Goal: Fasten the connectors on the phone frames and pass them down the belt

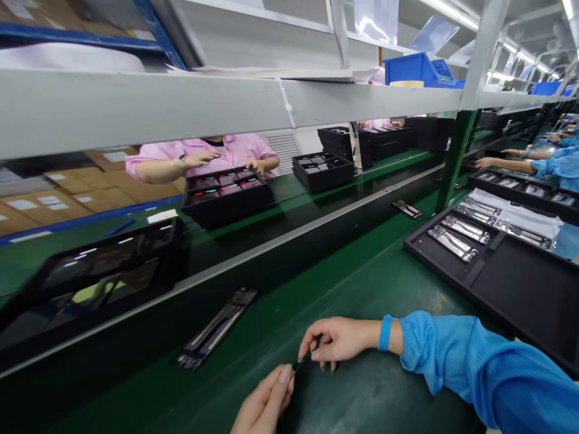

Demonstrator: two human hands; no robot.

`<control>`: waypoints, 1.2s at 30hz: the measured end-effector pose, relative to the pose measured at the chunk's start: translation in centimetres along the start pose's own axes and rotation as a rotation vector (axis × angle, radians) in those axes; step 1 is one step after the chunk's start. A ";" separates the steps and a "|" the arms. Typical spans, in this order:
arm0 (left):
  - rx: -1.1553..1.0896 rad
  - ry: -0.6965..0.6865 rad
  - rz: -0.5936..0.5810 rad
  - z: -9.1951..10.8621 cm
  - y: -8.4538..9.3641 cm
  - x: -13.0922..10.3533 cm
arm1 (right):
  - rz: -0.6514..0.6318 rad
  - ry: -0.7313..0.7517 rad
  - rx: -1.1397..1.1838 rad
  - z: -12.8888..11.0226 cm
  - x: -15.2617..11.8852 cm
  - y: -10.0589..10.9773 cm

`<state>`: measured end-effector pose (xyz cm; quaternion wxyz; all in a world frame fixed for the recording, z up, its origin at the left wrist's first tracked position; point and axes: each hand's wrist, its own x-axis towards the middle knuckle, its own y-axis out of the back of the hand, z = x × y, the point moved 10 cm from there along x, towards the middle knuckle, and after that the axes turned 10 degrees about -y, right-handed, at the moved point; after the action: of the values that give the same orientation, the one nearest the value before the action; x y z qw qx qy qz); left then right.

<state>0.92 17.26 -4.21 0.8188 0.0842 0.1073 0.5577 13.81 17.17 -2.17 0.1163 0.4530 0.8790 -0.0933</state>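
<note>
Near the bottom centre, my left hand [266, 401] pinches a small thin dark part [296, 365] between thumb and fingers. My right hand [337, 342], with a blue wristband and blue sleeve, is bent over the part's upper end; its fingertips are close to or touching it, and its fingers are curled. Further left on the green surface lies a phone-like assembly [217, 328] with a metal frame. A similar assembly [408, 209] lies farther up the line. Both hands are just above the green worktop [375, 392].
At right, a black tray [525, 289] holds several metal-framed assemblies [452, 242] and white sheets. Across the line, a person in pink [239, 154] touches a black tray [226, 202]. A dark tray [90, 277] is at left. A grey shelf beam [136, 108] crosses above. Others in blue work at far right.
</note>
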 end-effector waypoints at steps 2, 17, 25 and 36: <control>0.009 -0.003 -0.009 0.1 -0.1 0.0 | 0.010 0.007 -0.040 -0.4 -0.2 0.0; 0.038 -0.016 -0.011 0.5 -0.1 0.0 | 0.053 0.075 -0.123 -1.4 -0.7 0.4; 0.070 -0.044 -0.030 0.8 -0.1 0.0 | 0.002 0.006 -0.047 -0.4 -0.2 0.1; 0.055 -0.025 -0.028 0.4 0.0 0.0 | -0.006 -0.057 0.018 -0.2 -0.5 0.0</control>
<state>1.06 17.22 -3.81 0.8252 0.1121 0.1137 0.5418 14.05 16.87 -1.88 0.1370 0.4485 0.8758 -0.1145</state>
